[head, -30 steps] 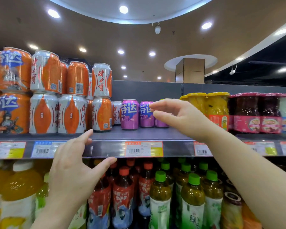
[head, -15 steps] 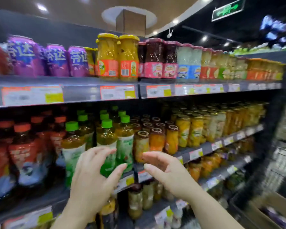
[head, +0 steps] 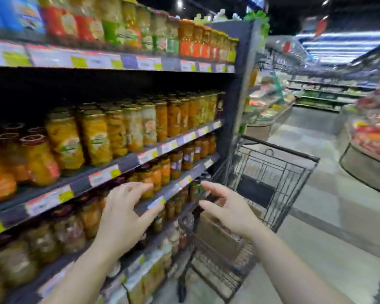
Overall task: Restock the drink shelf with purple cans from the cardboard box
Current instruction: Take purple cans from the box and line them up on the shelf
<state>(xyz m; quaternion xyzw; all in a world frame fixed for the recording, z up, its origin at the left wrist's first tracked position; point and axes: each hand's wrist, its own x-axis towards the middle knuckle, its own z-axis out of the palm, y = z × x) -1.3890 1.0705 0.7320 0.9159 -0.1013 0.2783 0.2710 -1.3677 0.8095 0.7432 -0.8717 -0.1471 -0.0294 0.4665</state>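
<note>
My left hand (head: 125,213) hovers with spread, relaxed fingers in front of the lower shelves and holds nothing. My right hand (head: 226,209) is also empty, fingers loosely spread, above the near end of a black wire shopping cart (head: 272,172). A brown cardboard box (head: 217,233) lies in the cart, partly hidden by my right hand; its contents are blurred. No purple cans are in view. The picture is smeared by motion.
Shelves (head: 140,156) of glass jars with yellow and orange fruit fill the left side, with price tags on their edges. The cart stands at the shelf's end. A tiled aisle (head: 316,216) runs to the right, with produce displays (head: 373,137) beyond.
The view has swung right and down, away from the purple cans on the top shelf to the jar shelves and the cart. Both empty hands have dropped towards the cart.
</note>
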